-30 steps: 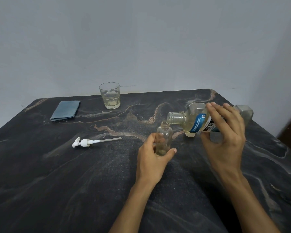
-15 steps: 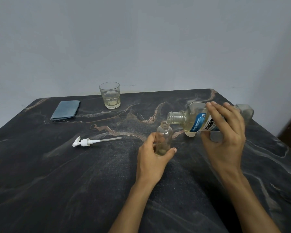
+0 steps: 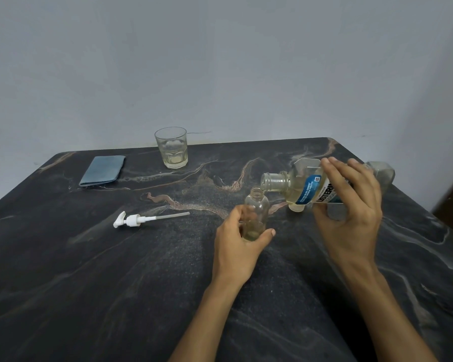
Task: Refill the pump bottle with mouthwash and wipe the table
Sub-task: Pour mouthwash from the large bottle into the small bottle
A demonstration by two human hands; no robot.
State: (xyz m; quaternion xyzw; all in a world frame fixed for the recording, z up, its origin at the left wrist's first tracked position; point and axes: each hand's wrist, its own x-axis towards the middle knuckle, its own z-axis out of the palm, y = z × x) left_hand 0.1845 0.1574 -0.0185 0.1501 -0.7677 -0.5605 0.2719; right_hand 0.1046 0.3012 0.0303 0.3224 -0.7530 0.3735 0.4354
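A small clear pump bottle (image 3: 256,205) stands upright on the dark marble table (image 3: 115,283), uncapped, with a little pale liquid at its bottom. My left hand (image 3: 237,244) grips its lower half. My right hand (image 3: 351,212) holds a large mouthwash bottle (image 3: 298,186) tipped on its side, its open mouth just above and right of the small bottle's neck. Pale yellow liquid lies in the big bottle's low side. The white pump head (image 3: 139,220) with its tube lies flat on the table to the left.
A folded blue cloth (image 3: 102,170) lies at the back left. A drinking glass (image 3: 171,147) with a little pale liquid stands near the table's back edge against the grey wall. The table's right edge runs close behind my right hand.
Almost nothing has moved. The mouthwash bottle stays tipped over the small bottle's neck and both hands keep their grips.
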